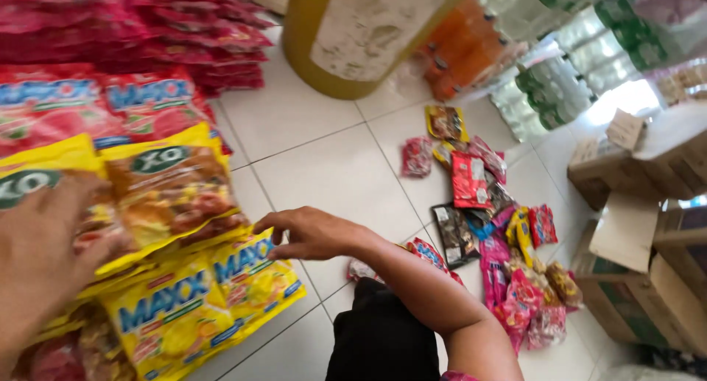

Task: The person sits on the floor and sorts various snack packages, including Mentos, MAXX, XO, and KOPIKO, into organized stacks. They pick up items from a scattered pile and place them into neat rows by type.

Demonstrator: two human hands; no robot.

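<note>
Right hand [313, 234] rests fingertips on the edge of a yellow candy bag [254, 278] lying flat on the tiled floor [331, 167], fingers loosely curled, nothing clasped. Left hand [40, 267] presses open-palmed on a yellow snack bag [173, 189], not gripping it. Judged light, soft, slippery film; best pinched at a sealed edge. The candy bag's long axis runs diagonally, toward the right hand.

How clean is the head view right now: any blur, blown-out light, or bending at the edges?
Head view: the left hand at the near left edge is soft and blurred, as are the red sweet bags at top left; the right hand on the yellow sweet bag is sharper; daylight washes out the wrapped bottle packs at top right; the white floor tiles show bowed grout lines.
</note>
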